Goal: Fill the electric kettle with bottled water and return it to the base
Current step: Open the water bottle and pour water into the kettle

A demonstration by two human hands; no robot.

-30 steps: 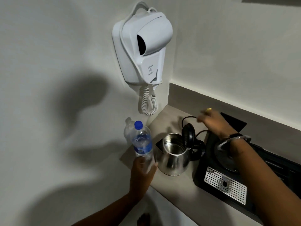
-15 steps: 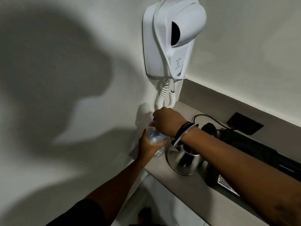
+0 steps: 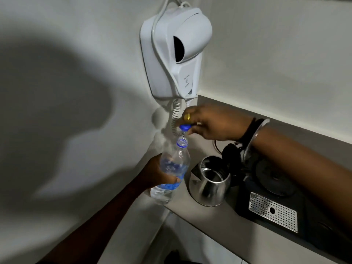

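Observation:
My left hand (image 3: 159,173) grips a clear water bottle (image 3: 172,169) with a blue label around its middle, held upright just left of the kettle. The bottle's mouth is uncovered. Just above it, my right hand (image 3: 215,122) pinches the blue cap (image 3: 185,127) between its fingertips. The steel kettle (image 3: 211,181) stands on the counter with its black lid tipped open. Its round black base (image 3: 275,178) sits to the right on a black tray, partly hidden under my right forearm.
A white wall-mounted hair dryer (image 3: 177,52) hangs above, its coiled cord (image 3: 176,115) dangling right behind the cap. The black tray (image 3: 274,210) has a perforated metal plate. The grey counter (image 3: 219,221) ends at the wall on the left.
My right hand came over from the kettle to the bottle top, twisted the cap off and lifted it clear. The bottle now stands open in my left hand.

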